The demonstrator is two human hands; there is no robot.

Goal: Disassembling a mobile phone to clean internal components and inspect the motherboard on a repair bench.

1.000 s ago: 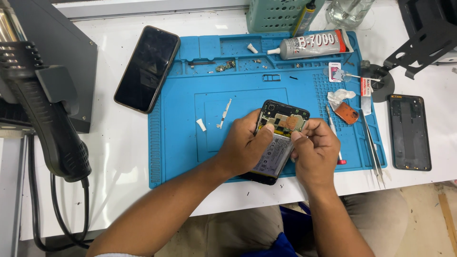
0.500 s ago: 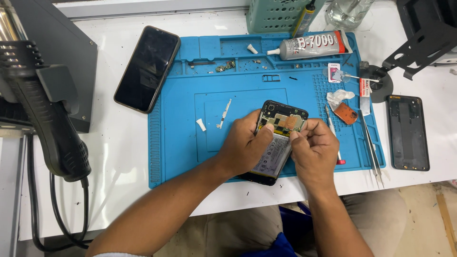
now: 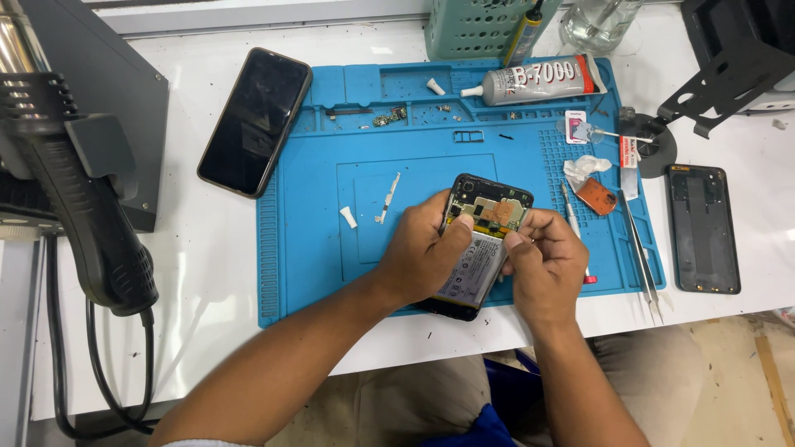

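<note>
An opened black phone (image 3: 489, 203) lies on the blue work mat (image 3: 315, 248), its back off, the circuit board and silver battery (image 3: 469, 273) showing. My left hand (image 3: 426, 248) grips the phone's left side, thumb resting on the top of the battery. My right hand (image 3: 546, 265) holds the right side, thumb and forefinger pinched at the battery's upper right corner, below the board. A small metal bracket (image 3: 386, 199) and a white bit (image 3: 349, 217) lie on the mat left of the phone.
A second black phone (image 3: 255, 120) lies screen up at the mat's upper left. A glue tube (image 3: 530, 80), tweezers (image 3: 642, 257), a screwdriver (image 3: 574, 223) and a black back cover (image 3: 704, 228) lie to the right. A hot-air gun (image 3: 79, 190) hangs at the left.
Both hands stay on the opened phone. The fingers have shifted only slightly around the top of the battery; nothing else moved.
</note>
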